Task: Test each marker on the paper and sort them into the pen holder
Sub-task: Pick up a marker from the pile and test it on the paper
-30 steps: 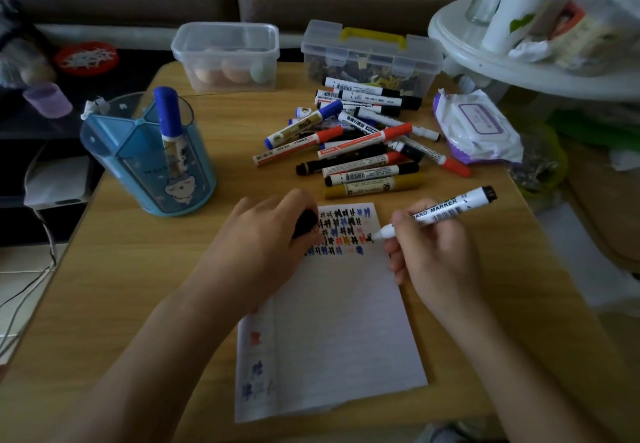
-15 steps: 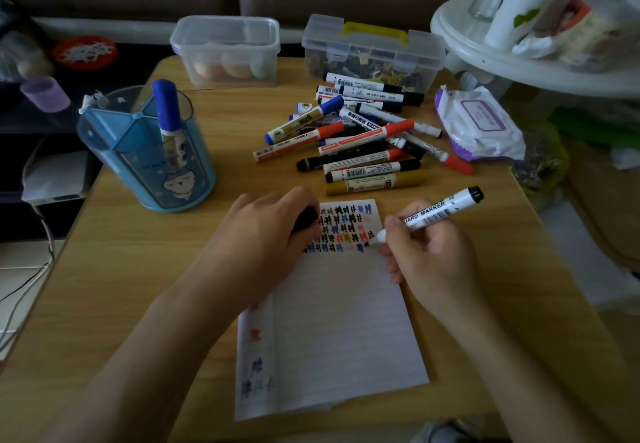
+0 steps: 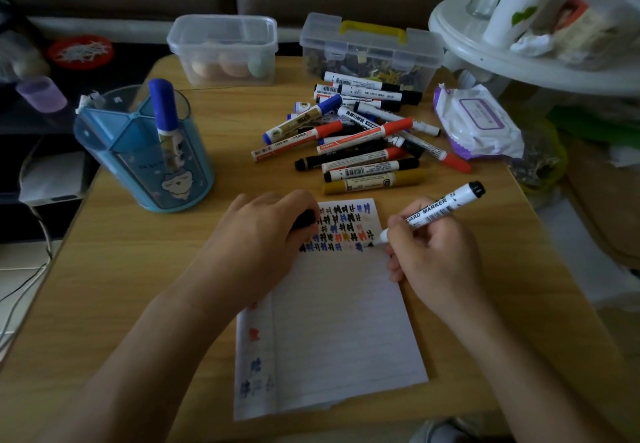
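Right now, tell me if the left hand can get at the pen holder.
Probably yes. Only bare table lies between the left hand and the pen holder. But it holds a black cap, so pushing looks easier than gripping.

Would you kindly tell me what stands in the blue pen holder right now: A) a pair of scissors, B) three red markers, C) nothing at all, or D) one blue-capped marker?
D: a single blue-capped marker stands in the pen holder, while the other markers lie piled on the table.
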